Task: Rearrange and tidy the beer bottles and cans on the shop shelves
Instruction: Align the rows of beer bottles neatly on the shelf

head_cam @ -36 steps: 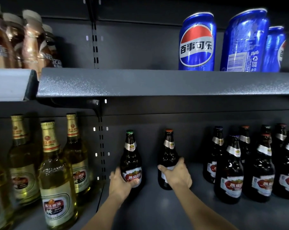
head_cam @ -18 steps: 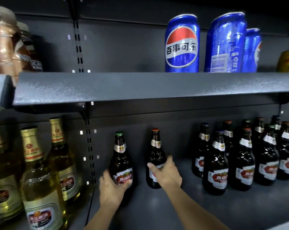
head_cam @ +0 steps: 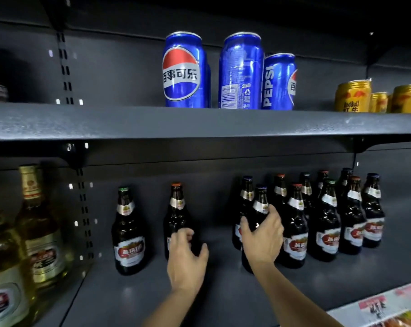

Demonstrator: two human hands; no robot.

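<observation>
reaching forward over the lower shelf (head_cam: 133, 300), both bare forearms are stretching toward the dark beer bottles. the right hand (head_cam: 262, 239) is wrapping thumb and fingers around the blue-capped bottle (head_cam: 261, 208) at the front left of the cluster of dark bottles (head_cam: 327, 220). the left hand (head_cam: 188, 260) is curling loosely, half spread, just in front of the orange-capped bottle (head_cam: 176, 213); whether it is touching is unclear. the green-capped bottle (head_cam: 128, 232) is standing upright alone, further left, apart from both hands.
</observation>
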